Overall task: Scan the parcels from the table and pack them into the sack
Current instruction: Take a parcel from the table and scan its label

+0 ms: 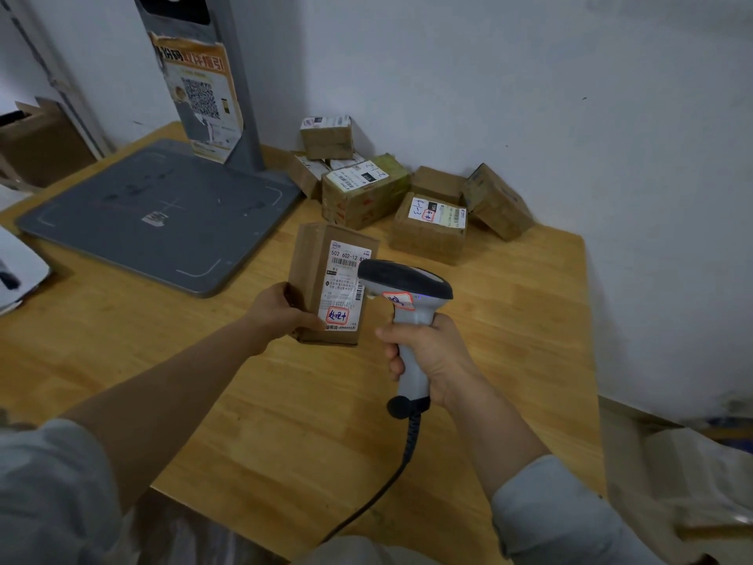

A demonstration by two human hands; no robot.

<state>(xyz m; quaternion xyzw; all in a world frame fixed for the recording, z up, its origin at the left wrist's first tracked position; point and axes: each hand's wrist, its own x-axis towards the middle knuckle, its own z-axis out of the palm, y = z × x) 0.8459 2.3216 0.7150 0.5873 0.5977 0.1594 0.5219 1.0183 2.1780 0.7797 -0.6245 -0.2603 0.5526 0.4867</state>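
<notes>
Part of the label (344, 287) on the held parcel (311, 275) is covered by the head of the scanner (407, 287), and its fine print is too small to be read. The fingers of the left hand (281, 309) are hidden behind the box. The cable (393, 479) is lost near the bottom edge. A pale blurred shape (692, 475) is cut off by the right edge.

The person wears a pale grey-blue top, plain and loose, of a soft matte cloth. The left sleeve (53, 483) ends high, about the elbow, where it bunches in broad folds. The right sleeve (558, 519) reaches further down the forearm and ends in a straight, neat edge (a small dark speck shows near its hem). Below the cloth both forearms are bare, as are the left hand (281, 307) and the right hand (432, 356). More greyish fabric shows low between the arms, too blurred to tell.
</notes>
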